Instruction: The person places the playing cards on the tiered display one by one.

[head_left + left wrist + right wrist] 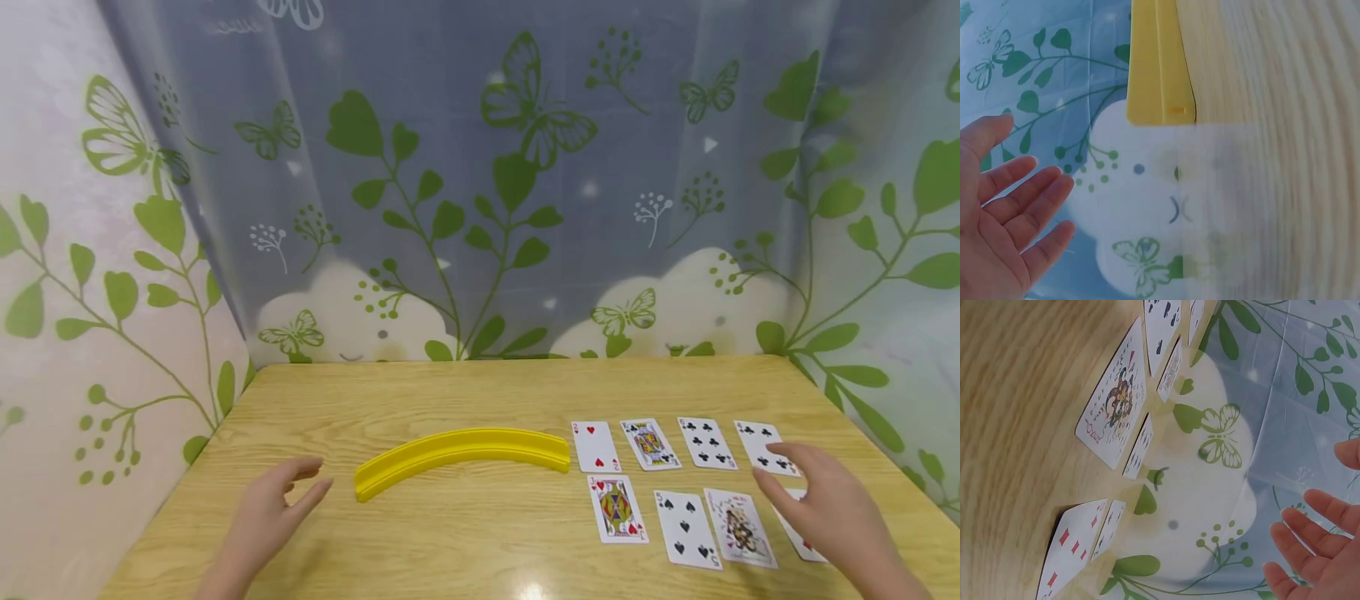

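Note:
My left hand [264,517] hovers over the table's left side, fingers apart and holding nothing, left of a curved yellow holder [465,446]. In the left wrist view the same hand [1019,212] is empty, with the end of the yellow holder [1161,62] above and to its right. Over the right-hand cards hangs my right hand [836,508], also empty, partly covering a red card [798,525] and the four of clubs [757,437]. In the right wrist view, that hand [1319,550] has its fingers spread, away from the joker [1119,400] and a diamonds card [1072,550].
Face-up cards lie in two rows on the wooden table [300,400]: two of hearts [597,447], king [650,444] and six of clubs [707,443] behind; jack of hearts [617,509], five of spades [687,529] and joker [740,527] in front. A patterned curtain [465,208] stands behind.

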The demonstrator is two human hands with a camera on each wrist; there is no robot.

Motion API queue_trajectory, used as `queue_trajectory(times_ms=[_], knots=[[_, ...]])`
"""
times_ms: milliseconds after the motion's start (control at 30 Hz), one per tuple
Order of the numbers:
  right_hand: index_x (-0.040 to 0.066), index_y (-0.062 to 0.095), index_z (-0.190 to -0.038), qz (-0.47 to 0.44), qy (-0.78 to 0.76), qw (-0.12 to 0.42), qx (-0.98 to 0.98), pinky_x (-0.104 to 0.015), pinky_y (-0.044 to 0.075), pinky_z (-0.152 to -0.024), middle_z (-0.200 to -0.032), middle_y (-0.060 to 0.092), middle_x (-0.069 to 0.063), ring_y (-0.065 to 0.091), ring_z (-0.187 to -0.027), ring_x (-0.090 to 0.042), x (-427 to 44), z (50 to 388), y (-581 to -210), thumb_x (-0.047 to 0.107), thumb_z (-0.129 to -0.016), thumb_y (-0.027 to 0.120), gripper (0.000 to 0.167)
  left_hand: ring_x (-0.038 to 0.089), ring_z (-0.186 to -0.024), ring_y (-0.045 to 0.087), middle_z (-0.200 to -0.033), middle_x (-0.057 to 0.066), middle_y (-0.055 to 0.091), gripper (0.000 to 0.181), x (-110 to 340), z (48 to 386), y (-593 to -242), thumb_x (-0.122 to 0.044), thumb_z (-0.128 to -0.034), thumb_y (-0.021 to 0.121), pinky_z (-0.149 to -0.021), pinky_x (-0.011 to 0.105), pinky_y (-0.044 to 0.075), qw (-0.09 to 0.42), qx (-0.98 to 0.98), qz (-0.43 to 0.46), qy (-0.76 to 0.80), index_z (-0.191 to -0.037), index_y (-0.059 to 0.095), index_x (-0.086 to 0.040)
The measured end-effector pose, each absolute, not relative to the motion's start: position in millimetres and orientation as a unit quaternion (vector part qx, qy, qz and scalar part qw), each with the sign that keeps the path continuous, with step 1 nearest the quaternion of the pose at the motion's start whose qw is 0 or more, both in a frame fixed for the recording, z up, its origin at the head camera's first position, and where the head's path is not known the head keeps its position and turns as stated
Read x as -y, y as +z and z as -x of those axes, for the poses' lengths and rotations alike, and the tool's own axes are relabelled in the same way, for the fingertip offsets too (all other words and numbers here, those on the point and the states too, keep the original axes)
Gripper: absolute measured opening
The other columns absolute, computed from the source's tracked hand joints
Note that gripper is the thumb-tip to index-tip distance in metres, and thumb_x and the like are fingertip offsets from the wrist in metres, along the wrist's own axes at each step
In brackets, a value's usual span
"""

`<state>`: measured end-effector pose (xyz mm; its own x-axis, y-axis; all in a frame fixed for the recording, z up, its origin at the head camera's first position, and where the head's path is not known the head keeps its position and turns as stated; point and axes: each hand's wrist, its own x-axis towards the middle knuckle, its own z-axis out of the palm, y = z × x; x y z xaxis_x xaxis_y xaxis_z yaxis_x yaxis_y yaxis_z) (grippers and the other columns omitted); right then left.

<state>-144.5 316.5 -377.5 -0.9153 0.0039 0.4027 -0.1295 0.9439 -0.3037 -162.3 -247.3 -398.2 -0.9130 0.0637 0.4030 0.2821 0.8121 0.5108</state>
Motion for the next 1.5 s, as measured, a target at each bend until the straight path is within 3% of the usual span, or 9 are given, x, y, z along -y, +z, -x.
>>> queue_trajectory(times_ms=[333, 667, 900, 1200, 1500], knots=[[-0.010, 0.053, -0.104, -0.026, 0.196, 0.182, 0.963, -0.056, 0.038, -0.071, -0.102, 0.053, -0.032, 0.047, -0.090, -0.047, -329.2, 148.0, -379.7, 0.029, -0.083, 0.061, 0.045, 0.028, -0.092, 0.058, -0.101, 0.013, 0.062, 0.030, 234.7, 179.1, -406.3, -0.020, -0.0813, 0.065, -0.077, 0.045, 0.047, 0.160, 0.902, 0.088, -0.392, -0.103, 0.060, 0.000], [-0.009, 0.052, -0.107, -0.001, 0.208, 0.139, 0.968, -0.053, 0.041, -0.065, -0.103, 0.052, -0.033, 0.053, -0.080, -0.044, -345.3, 151.9, -382.6, 0.032, -0.086, 0.055, 0.047, 0.028, -0.094, 0.057, -0.102, 0.014, 0.062, 0.033, 229.8, 192.5, -417.1, -0.020, -0.0808, 0.065, -0.077, 0.040, 0.048, 0.112, 0.903, 0.069, -0.410, -0.104, 0.059, 0.002], [-0.008, 0.054, -0.104, -0.012, 0.223, 0.136, 0.965, -0.052, 0.043, -0.066, -0.097, 0.056, -0.031, 0.051, -0.087, -0.045, -356.7, 157.3, -390.6, 0.030, -0.086, 0.056, 0.043, 0.028, -0.095, 0.056, -0.103, 0.016, 0.060, 0.032, 228.2, 198.5, -420.8, -0.019, -0.0810, 0.065, -0.077, 0.038, 0.048, 0.078, 0.904, 0.062, -0.415, -0.105, 0.059, 0.003], [-0.011, 0.050, -0.109, 0.000, 0.238, 0.057, 0.969, -0.051, 0.044, -0.067, -0.102, 0.054, -0.031, 0.050, -0.090, -0.047, -378.4, 165.4, -395.3, 0.037, -0.088, 0.052, 0.052, 0.028, -0.097, 0.056, -0.102, 0.014, 0.061, 0.031, 232.9, 201.9, -431.2, -0.014, -0.0797, 0.066, -0.081, 0.039, 0.046, 0.037, 0.890, 0.053, -0.452, -0.106, 0.060, 0.002], [-0.013, 0.051, -0.107, -0.021, 0.236, 0.027, 0.971, -0.048, 0.046, -0.067, -0.097, 0.057, -0.028, 0.054, -0.088, -0.042, -398.9, 170.3, -399.7, 0.032, -0.086, 0.057, 0.050, 0.028, -0.096, 0.056, -0.105, 0.017, 0.060, 0.031, 235.8, 205.4, -437.4, -0.006, -0.0809, 0.063, -0.078, 0.034, 0.048, -0.002, 0.871, 0.058, -0.487, -0.110, 0.057, 0.004]])
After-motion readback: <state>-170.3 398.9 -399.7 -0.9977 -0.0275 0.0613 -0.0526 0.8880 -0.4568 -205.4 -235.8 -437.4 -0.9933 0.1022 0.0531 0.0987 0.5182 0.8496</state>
